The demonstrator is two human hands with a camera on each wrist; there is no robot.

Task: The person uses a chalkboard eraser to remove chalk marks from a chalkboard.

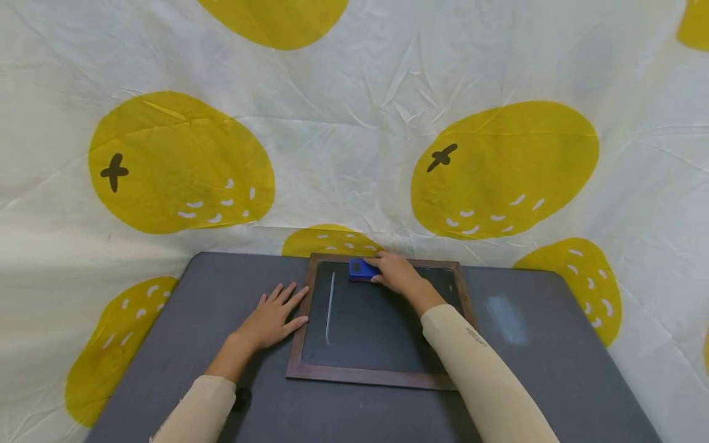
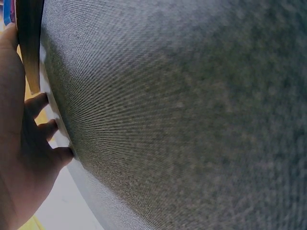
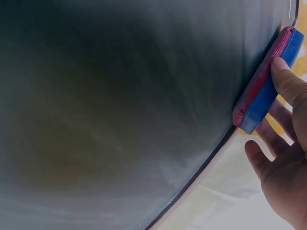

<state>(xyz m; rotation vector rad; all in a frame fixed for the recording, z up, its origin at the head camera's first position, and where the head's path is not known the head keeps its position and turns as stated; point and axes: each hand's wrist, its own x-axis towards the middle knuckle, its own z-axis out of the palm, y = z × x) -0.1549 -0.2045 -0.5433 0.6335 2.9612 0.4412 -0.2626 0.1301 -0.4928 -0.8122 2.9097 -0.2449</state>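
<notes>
Eraser in the right hand, at the far side of the chalkboard

Your right hand [image 1: 396, 272] holds the blue eraser [image 1: 360, 269] between thumb and fingers. Right wrist view: thumb on the near side, fingers at the other side, one lower fingertip standing free of it. Reddish felt is turned toward the writing surface. Eraser sits by the far rim, left of the board's middle.

Your left hand [image 1: 268, 320] lies with fingers spread wide, gripping nothing. Thumb and forefinger tips meet the left side of the wooden frame [image 1: 371, 373]; the other fingers reach over the table just beside it.

Chalkboard [image 1: 376, 326] lies flat on the dark grey table [image 1: 343, 412]. One white chalk line [image 1: 330, 307] runs from far to near on its left part, left of the eraser and apart from it. A small pale mark [image 1: 450, 288] shows toward the far right corner. Your right sleeve [image 1: 482, 369], light beige, crosses the near right corner.

Pale patch [image 1: 506, 320] on the table, right of the board. Beyond the far table edge hangs a white cloth [image 1: 343, 160] printed with large yellow fruit shapes.
</notes>
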